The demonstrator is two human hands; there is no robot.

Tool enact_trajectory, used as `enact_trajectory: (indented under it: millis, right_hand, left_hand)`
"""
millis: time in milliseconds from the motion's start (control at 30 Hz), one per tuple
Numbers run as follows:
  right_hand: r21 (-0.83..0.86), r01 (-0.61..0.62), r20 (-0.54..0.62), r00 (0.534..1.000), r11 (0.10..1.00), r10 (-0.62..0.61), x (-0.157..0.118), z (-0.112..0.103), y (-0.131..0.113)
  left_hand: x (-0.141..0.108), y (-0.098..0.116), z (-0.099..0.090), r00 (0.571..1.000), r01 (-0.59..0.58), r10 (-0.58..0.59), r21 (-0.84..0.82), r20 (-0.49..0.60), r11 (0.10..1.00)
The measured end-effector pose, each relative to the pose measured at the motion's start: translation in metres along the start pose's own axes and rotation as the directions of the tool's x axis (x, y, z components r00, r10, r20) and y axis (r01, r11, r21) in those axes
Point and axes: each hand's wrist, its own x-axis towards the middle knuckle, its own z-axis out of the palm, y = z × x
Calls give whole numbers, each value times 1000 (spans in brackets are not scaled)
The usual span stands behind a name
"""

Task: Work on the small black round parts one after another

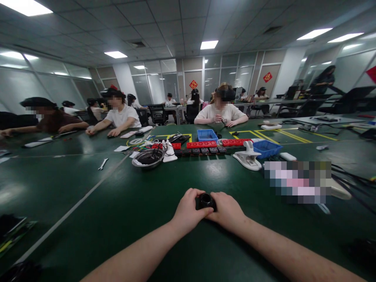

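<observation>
Both of my hands close around a small, round, glossy black object (206, 200) on the green table (141, 235). A dark circular opening or lens shows on its top; its exact kind I cannot make out. My left hand (189, 209) grips it from the left, thumb across the near side. From the right, my right hand (229, 210) wraps its fingers against it. Much of its lower part is hidden behind my thumbs and fingers.
Ahead lie a metal bowl (147, 164) with black cable, red power strips (201, 144), blue trays (207, 135) and a white clamp base (248, 160). A wrench (102, 164) lies to the left. Cables and a pixelated item are at right. Other people sit across the table.
</observation>
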Motion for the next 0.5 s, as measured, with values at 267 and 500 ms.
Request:
enact_trajectory:
  millis: [267, 500]
  right_hand:
    - [330, 203, 127, 958, 922, -257, -2, -15, 24]
    - [404, 258, 140, 930, 878, -338, 1, -17, 27]
  left_hand:
    - [1, -2, -10, 978, -50, 66, -82, 200, 995]
    - [2, 3, -11, 968, -11, 35, -95, 249, 995]
